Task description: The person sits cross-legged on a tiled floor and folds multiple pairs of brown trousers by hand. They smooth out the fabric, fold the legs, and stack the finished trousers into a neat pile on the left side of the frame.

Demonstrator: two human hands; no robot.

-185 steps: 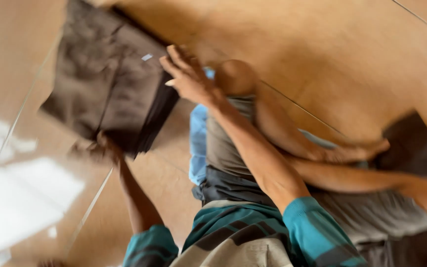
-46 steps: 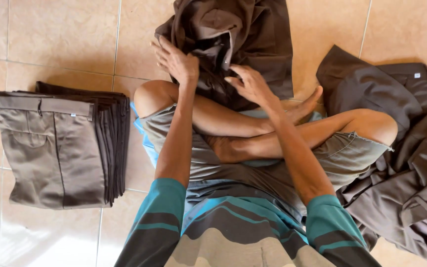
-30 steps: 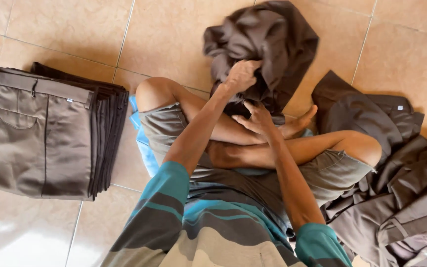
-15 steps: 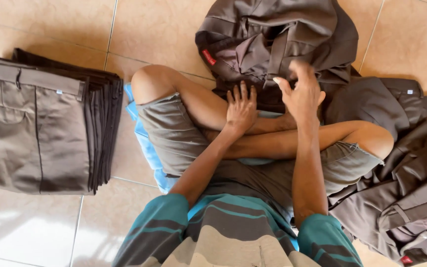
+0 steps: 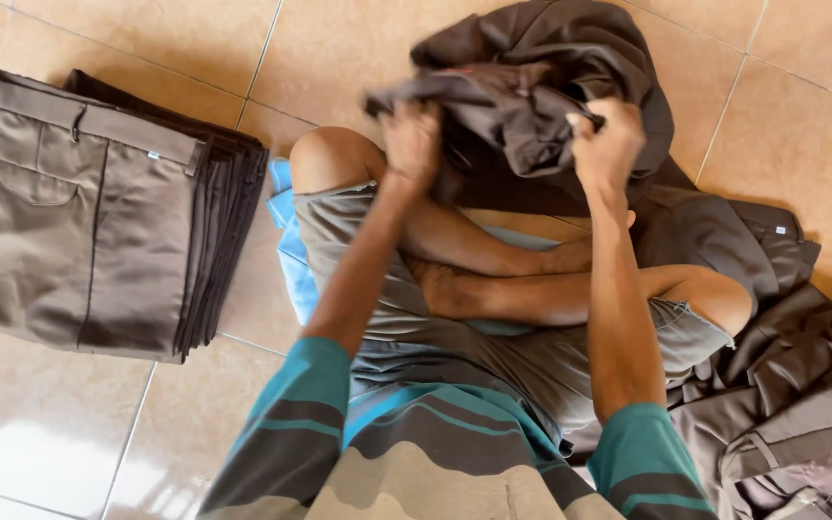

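I sit cross-legged on a tiled floor (image 5: 146, 39). Both hands grip a crumpled dark brown garment (image 5: 532, 87) lifted in front of my knees. My left hand (image 5: 412, 144) clutches its left edge, and my right hand (image 5: 609, 140) clutches its right edge. The cloth bunches between the two fists and hangs down behind them. My crossed bare legs (image 5: 493, 279) lie below the garment.
A neat stack of folded brown trousers (image 5: 89, 212) lies on the floor to my left. A loose heap of unfolded dark brown garments (image 5: 782, 366) spreads at my right. A blue cloth (image 5: 291, 250) shows under my left thigh.
Both hands have risen from my legs and closed on the dark garment, pulling it up off the floor. Six seconds ago I was setting a folded piece on the left stack.
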